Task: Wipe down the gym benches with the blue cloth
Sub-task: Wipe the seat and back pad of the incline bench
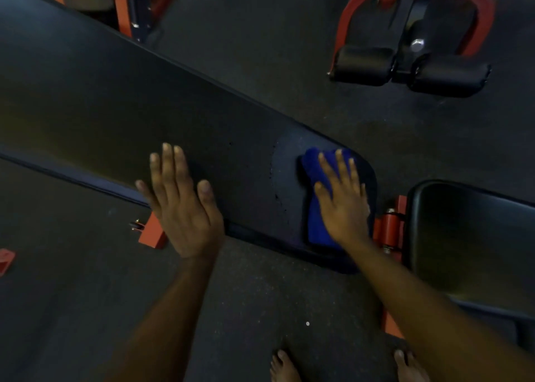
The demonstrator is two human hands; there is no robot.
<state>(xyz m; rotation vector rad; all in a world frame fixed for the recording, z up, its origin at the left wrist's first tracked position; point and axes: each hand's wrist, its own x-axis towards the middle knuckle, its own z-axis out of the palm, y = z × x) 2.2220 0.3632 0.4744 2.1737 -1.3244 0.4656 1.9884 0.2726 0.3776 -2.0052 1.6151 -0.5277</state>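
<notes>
A long black padded bench back (95,101) runs from the upper left down to the centre right. The folded blue cloth (314,205) lies flat on its rounded right end. My right hand (343,199) presses on the cloth with straight, spread fingers. My left hand (181,205) rests flat on the bench's near edge, to the left of the cloth, and holds nothing. A separate black seat pad (469,237) sits just right of the bench end, joined by an orange hinge (389,228).
Orange frame parts (152,232) stick out under the bench near my left hand. A red machine with two black roller pads (405,69) stands at the upper right. The dark rubber floor (260,49) lies all round. My bare feet (285,367) are at the bottom.
</notes>
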